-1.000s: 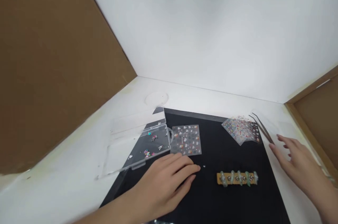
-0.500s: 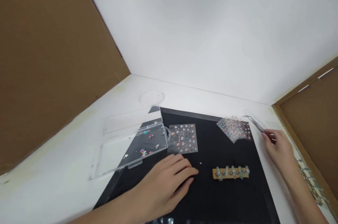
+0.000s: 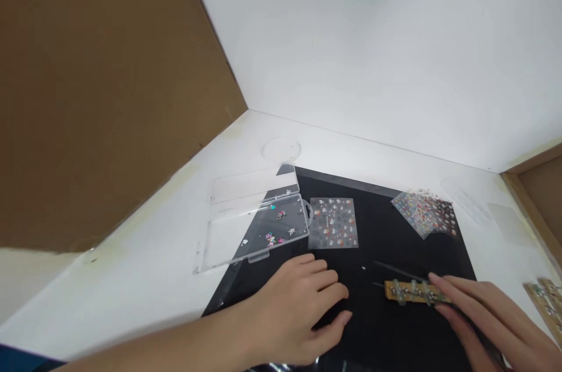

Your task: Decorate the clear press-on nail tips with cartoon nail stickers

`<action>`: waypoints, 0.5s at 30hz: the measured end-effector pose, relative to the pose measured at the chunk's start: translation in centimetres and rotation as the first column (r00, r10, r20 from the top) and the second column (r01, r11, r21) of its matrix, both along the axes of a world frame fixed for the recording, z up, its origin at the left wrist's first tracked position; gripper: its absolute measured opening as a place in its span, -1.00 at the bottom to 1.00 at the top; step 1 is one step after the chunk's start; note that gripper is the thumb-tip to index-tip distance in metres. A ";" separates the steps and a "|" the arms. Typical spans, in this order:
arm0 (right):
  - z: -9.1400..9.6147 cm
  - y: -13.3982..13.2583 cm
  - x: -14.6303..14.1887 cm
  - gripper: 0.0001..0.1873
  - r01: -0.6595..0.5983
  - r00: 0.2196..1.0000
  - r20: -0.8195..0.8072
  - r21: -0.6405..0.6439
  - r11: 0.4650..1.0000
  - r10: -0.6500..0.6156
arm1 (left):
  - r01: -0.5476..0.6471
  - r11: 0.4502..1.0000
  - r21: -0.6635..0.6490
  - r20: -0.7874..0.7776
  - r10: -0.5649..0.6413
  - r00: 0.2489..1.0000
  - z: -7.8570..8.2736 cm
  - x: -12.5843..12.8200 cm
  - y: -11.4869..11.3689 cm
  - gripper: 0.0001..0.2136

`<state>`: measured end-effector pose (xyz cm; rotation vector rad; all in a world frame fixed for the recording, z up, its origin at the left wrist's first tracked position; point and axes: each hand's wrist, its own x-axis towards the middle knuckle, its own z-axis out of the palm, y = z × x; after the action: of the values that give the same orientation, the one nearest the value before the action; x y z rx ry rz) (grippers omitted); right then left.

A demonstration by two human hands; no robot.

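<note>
Seemingly aiming, the right hand (image 3: 496, 313) pinched parted tweezers (image 3: 401, 271) near the speck (image 3: 363, 268); closing them would want care. The left hand (image 3: 305, 307) lay half-curled, apparently empty.

Open lane over black mat (image 3: 373, 214) between sticker sheet (image 3: 333, 223) and fanned sheets (image 3: 424, 213); left hand (image 3: 305, 307), tweezers (image 3: 401, 271), wooden strip (image 3: 406, 292) narrow near end.

The clear, rectangular hinged case (image 3: 250, 226) looks like smooth plastic; the black rectangular mat (image 3: 373, 226) is smooth and faintly glossy; the slim dark tweezers (image 3: 399, 271) look metallic. Glossy, translucent pale-green nail tips (image 3: 399, 293) top the matt, wood-like tan bar (image 3: 407, 298).
</note>
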<state>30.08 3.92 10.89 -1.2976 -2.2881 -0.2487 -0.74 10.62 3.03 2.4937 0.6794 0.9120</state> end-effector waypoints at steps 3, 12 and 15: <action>0.4 1.4 -0.4 -0.73 -0.120 0.984 0.140 0.035 0.992 0.114 | -0.004 1.000 0.004 0.000 0.004 1.000 -0.2 0.0 -0.1 -0.92; 0.2 1.7 0.5 -0.61 -0.211 0.929 0.319 0.042 0.977 0.187 | -0.029 0.999 0.028 -0.020 0.029 0.999 -0.4 0.0 -0.4 -0.88; 0.2 1.7 0.6 -0.59 -0.174 0.930 0.335 0.040 0.984 0.150 | -0.041 0.998 0.057 -0.011 0.042 0.999 -0.4 -0.1 -0.4 -0.85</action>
<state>30.65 5.66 11.05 -1.0892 -2.6252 -0.5187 -0.80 10.25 2.65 2.5451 0.7211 0.9445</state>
